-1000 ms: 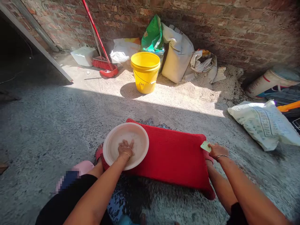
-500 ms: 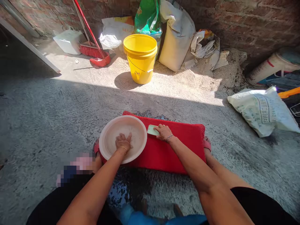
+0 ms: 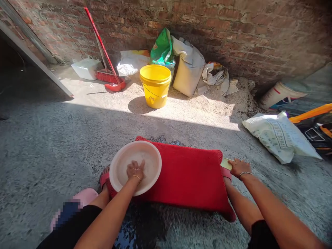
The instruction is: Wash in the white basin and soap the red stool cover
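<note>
Left hand [image 3: 135, 170] in a pale basin [image 3: 153, 167], right hand [image 3: 240, 168] clamped on a pale green block [image 3: 226, 164] beside a red mat [image 3: 184, 176].

The left hand's fingers are spread apart inside the basin, which rests on the mat's left end. The block juts from the right hand toward the mat's right edge; whether they touch cannot be told. Beyond, a yellow bucket [image 3: 155, 90] stands before a brick wall [image 3: 124, 20].

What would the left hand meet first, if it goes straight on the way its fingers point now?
Most likely the left hand would meet the far inner wall of the basin, though the fingers' exact depth is unclear.
</note>
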